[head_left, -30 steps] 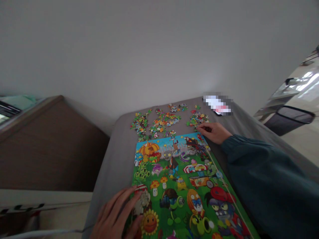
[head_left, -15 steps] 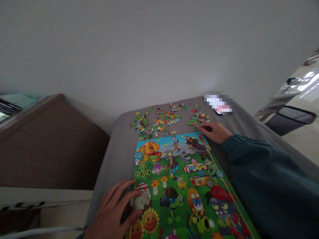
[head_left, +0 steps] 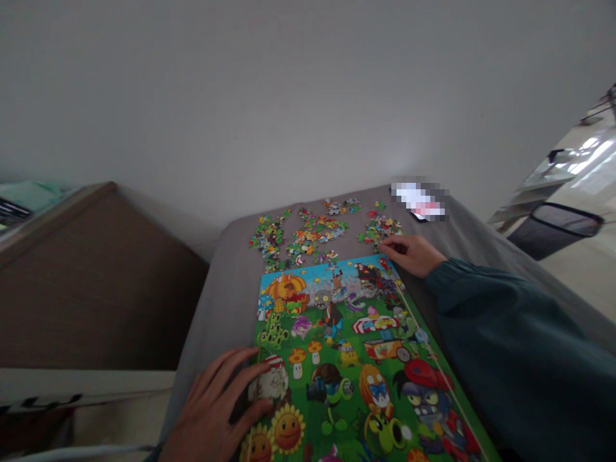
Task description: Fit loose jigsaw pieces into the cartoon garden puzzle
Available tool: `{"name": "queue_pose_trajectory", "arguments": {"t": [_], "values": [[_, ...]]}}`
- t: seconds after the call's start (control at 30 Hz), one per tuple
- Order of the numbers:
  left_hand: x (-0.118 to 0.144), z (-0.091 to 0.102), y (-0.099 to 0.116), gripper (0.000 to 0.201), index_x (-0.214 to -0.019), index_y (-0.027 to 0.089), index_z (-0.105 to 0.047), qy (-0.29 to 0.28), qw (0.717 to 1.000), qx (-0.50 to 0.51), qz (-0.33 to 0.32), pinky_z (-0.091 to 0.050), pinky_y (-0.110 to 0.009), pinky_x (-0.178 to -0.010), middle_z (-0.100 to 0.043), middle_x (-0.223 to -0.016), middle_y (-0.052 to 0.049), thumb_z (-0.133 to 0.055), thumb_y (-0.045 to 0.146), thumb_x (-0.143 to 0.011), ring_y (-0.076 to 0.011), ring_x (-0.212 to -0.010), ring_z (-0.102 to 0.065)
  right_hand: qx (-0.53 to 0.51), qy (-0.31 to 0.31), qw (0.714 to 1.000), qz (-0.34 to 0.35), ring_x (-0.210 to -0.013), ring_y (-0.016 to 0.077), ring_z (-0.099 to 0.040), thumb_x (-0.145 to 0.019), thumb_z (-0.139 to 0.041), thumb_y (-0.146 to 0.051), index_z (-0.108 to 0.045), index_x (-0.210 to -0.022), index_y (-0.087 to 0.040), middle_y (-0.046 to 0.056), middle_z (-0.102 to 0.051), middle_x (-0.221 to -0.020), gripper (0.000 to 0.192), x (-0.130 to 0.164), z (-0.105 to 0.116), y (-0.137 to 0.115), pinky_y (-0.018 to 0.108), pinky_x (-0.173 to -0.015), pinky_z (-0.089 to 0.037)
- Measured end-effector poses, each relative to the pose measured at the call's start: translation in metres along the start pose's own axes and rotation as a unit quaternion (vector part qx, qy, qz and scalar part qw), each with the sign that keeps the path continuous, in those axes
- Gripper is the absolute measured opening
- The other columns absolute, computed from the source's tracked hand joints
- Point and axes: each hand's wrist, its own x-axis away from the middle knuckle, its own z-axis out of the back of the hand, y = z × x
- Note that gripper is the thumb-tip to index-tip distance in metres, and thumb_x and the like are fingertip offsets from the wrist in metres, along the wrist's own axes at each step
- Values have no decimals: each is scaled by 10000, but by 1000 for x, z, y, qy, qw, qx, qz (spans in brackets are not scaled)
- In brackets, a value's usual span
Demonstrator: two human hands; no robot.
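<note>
Fingers of the left hand (head_left: 219, 410) lie spread and flat, pressing the left edge of the puzzle board (head_left: 346, 366), which lies on the grey surface (head_left: 226, 301). Right hand (head_left: 411, 255) rests at the board's far right corner, fingers curled narrow, tips touching the loose puzzle pieces (head_left: 317, 234) scattered just beyond the board; whether a piece is pinched cannot be told.
</note>
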Motion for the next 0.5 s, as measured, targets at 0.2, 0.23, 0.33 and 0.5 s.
{"name": "queue_pose_trajectory", "arguments": {"t": [0.2,0.23,0.33,0.5], "values": [[1,5,0,346,-1127,400,-629,48,995,-58,-63,-494,-370,-898,-636,-1212,50,-515,578,-852,-207,-1125,-565,-1,-4,1000,-5,-532,128,-489,-856,-464,-499,-666,-835,-168,20,-597,-616,388,0,0,1,264,-528,-381],[1,5,1,333,-1135,404,-623,53,993,-69,-73,-490,-362,-888,-639,-1209,54,-518,558,-860,-204,-1122,-566,-2,-5,1000,-7,-540,130,-496,-856,-465,-494,-666,-840,-168,21,-600,-623,383,0,-1,1,264,-534,-383],[3,3,2,320,-1157,388,-614,65,989,-97,-90,-481,-346,-859,-645,-1210,52,-531,507,-872,-201,-1109,-574,-8,-9,1000,-12,-563,135,-514,-855,-470,-481,-662,-847,-168,24,-608,-647,367,0,-1,2,265,-545,-387],[7,-2,3,358,-1145,342,-631,93,982,-127,-105,-489,-323,-833,-648,-1221,38,-548,529,-852,-201,-1082,-593,-9,-9,1000,-12,-558,133,-509,-857,-472,-472,-657,-836,-177,19,-603,-642,350,0,-1,2,265,-543,-385]]}}
